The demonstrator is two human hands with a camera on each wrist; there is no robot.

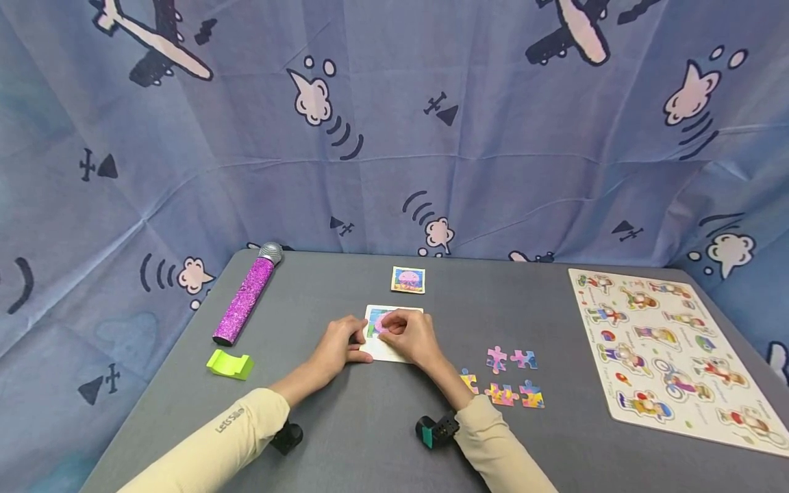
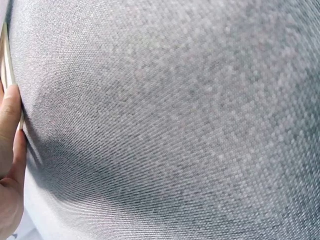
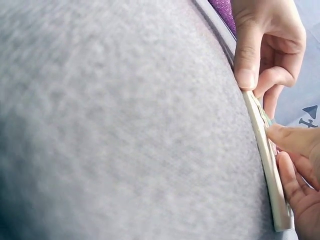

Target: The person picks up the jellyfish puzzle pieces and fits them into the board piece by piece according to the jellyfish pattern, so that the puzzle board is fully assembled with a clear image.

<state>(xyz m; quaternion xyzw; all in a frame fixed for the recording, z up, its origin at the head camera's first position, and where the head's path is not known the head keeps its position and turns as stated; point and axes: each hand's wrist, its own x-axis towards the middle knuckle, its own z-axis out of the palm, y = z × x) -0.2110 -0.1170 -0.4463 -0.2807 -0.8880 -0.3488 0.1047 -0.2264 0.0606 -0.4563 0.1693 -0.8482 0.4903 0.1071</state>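
A small white-framed puzzle board [image 1: 383,352] lies flat on the grey table, with a blue, green and pink picture partly filled in. My left hand [image 1: 337,346] holds its left side, thumb at the near corner and curled fingers farther up the edge. Over the picture, my right hand [image 1: 414,335] has thumb and fingertips together on a pink piece [image 1: 380,323], much of which it hides. From the right wrist view, the board's thick edge [image 3: 272,190] runs below both hands. The left wrist view catches only some left fingers [image 2: 10,115] at the board's edge.
Several loose jigsaw pieces [image 1: 502,394] lie right of the right forearm. Behind the board is a small jellyfish picture card [image 1: 408,280]. A glittery purple microphone [image 1: 249,298] and a green stand [image 1: 230,364] are at left, a large picture board [image 1: 672,356] at right.
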